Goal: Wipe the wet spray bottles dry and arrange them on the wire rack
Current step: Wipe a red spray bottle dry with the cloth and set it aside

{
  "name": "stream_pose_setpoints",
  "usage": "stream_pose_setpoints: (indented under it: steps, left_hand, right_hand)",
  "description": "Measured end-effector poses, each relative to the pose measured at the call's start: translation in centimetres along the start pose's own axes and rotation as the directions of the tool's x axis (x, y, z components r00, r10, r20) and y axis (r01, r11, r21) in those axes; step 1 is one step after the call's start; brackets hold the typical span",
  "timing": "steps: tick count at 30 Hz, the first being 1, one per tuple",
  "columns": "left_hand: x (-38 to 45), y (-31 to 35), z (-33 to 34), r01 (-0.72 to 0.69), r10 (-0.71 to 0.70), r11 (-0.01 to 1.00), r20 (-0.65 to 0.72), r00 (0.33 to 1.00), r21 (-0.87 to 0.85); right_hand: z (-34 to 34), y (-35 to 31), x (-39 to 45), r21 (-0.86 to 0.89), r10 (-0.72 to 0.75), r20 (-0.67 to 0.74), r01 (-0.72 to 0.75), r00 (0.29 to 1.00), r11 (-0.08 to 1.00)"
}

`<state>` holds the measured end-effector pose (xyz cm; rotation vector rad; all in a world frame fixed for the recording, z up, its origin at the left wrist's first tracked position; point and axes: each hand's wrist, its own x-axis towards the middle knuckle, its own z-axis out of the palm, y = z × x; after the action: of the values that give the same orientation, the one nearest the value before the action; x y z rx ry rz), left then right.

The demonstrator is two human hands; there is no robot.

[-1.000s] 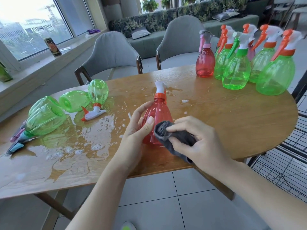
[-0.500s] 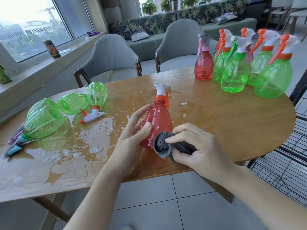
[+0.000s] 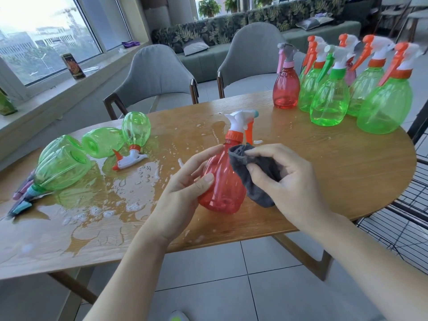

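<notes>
1. Gripping red bottle by its body, left hand curls round it, over table's near edge.
2. Right hand pinches grey cloth against bottle's shoulder.
3. Green bottles stand at far right corner; rack beside right edge.

Bright daylight entered through the large glass window at left, overexposed near its top; glare shone off the wet wooden bench. Edges bowed from wide-angle distortion.
</notes>
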<state>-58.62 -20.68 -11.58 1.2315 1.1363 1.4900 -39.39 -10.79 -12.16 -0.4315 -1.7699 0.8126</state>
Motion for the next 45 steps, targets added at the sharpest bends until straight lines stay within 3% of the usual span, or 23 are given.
stream_pose_setpoints:
  steps: [4, 7, 11, 18, 23, 31, 39, 45]
  left_hand:
    - [0.1, 0.1, 0.6, -0.003, 0.004, 1.000, -0.072, 0.997, 0.027]
    - [0.2, -0.1, 0.4, -0.016, 0.026, 0.992, -0.084, 0.996, 0.124]
    - [0.5, -0.3, 0.4, -0.013, 0.022, 0.994, -0.081, 0.996, 0.110]
    - [0.9, -0.3, 1.1, -0.005, -0.006, 0.998, -0.174, 0.985, -0.063]
    - [0.8, 0.1, 1.0, 0.012, -0.018, 0.999, -0.152, 0.988, -0.038]
    - [0.7, 0.1, 0.2, 0.003, 0.013, 0.989, -0.110, 0.994, 0.150]
    - [0.0, 0.2, -0.8, -0.001, 0.001, 0.983, 0.000, 1.000, 0.186]
    - [0.1, 0.0, -0.2, 0.002, 0.005, 0.989, -0.049, 0.999, 0.147]
  right_hand:
    - [0.0, 0.4, -0.8, -0.060, -0.060, 0.056, 0.063, 0.997, 0.996]
    - [0.0, 0.4, -0.3, -0.060, -0.066, 0.034, 0.068, 0.997, 0.996]
    - [0.2, 0.4, 0.0, -0.055, -0.053, -0.006, 0.052, 0.999, 0.997]
    - [0.8, 0.7, -2.0, -0.181, -0.259, 0.212, 0.298, 0.942, 0.937]
    - [0.2, 0.9, -2.2, -0.207, -0.305, 0.270, 0.364, 0.913, 0.908]
    - [0.2, 1.3, -1.9, -0.190, -0.228, 0.222, 0.271, 0.948, 0.944]
    - [0.3, 1.3, 1.1, -0.055, -0.033, -0.025, 0.031, 0.999, 0.998]
    - [1.0, 1.8, -0.2, 0.025, 0.068, 0.010, -0.068, 0.998, 0.997]
